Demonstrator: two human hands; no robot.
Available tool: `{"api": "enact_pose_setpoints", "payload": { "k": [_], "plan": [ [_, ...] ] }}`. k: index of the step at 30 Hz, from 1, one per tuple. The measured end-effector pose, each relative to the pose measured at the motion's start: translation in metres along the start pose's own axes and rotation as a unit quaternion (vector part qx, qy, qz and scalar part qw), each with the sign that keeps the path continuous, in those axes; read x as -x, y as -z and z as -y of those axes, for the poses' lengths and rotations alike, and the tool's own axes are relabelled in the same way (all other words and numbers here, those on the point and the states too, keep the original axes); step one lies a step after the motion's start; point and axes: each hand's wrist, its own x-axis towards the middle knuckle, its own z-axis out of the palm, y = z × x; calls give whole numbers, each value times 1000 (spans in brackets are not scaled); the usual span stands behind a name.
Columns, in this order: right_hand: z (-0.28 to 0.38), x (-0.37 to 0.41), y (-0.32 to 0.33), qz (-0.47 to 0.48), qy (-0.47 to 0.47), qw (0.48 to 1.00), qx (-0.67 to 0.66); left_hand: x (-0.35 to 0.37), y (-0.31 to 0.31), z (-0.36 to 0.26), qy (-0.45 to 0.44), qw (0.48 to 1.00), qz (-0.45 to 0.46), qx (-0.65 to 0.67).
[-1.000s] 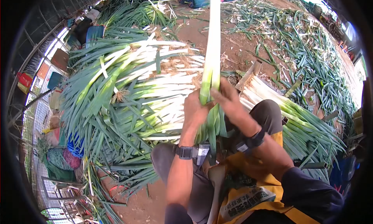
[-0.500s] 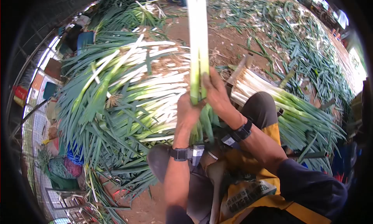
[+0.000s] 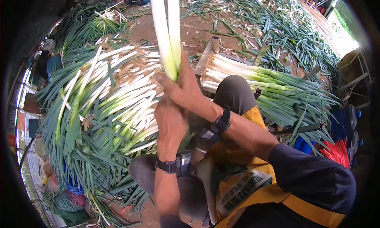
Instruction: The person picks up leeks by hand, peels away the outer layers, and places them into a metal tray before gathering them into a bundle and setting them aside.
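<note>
Two leeks [image 3: 173,34] stand upright in front of me, white ends up and running out of the top of the view. My right hand [image 3: 185,87] is wrapped around their pale green part, with the thumb across the front. Just below it my left hand [image 3: 168,119] is closed around the lower part, slightly blurred; the leaves there are mostly hidden behind my hands and wrists. Left of my hands lies a large pile of leeks [image 3: 122,109], roots showing near its middle. On the right, more leeks [image 3: 253,79] lie side by side in a metal frame [image 3: 206,56].
My bent knee [image 3: 235,91] is close to the frame. Loose trimmed leaves [image 3: 273,26] cover the ground at the back right. A red bundle of strands [image 3: 336,152] is at the right, and netted bundles [image 3: 69,202] sit at the lower left.
The view has swung to the right, so the scene sits further left. The two leeks' upper parts have spread apart slightly. My right hand now wraps across the front of them, above my left.
</note>
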Motion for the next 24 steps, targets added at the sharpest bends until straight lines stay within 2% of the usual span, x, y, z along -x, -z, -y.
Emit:
{"api": "enact_pose_setpoints", "payload": {
  "k": [3,4,6,8,9,10,11,14,16,20,24],
  "plan": [
    [11,-42,30,-39,77,996,10,1,3,-19,-84,996,-24,0],
    [24,-62,47,-46,135,990,-6,2,3,-22,-115,993,-38,-6],
    [60,-104,92,-87,185,975,88,0,0,-16,-126,991,-45,6],
    [51,-173,140,-128,405,904,-57,-1,-2,-9,-118,992,-48,-1],
    [85,-179,167,-177,426,882,95,-1,-1,-6,-106,993,-48,-14],
    [134,-190,193,-221,437,837,243,-2,-1,-3,-94,994,-48,-28],
    [163,-196,218,-240,452,802,308,-2,-2,2,-84,995,-51,-32],
    [210,-206,279,-210,441,745,454,-5,-2,12,-49,995,-11,-91],
    [224,-209,315,-162,406,706,557,-8,1,3,-15,999,4,-51],
    [222,-214,374,12,298,625,721,-13,-12,11,-1,999,35,-34],
    [171,-202,407,211,194,577,765,-17,-19,9,-4,997,73,-24]
  ]
}}
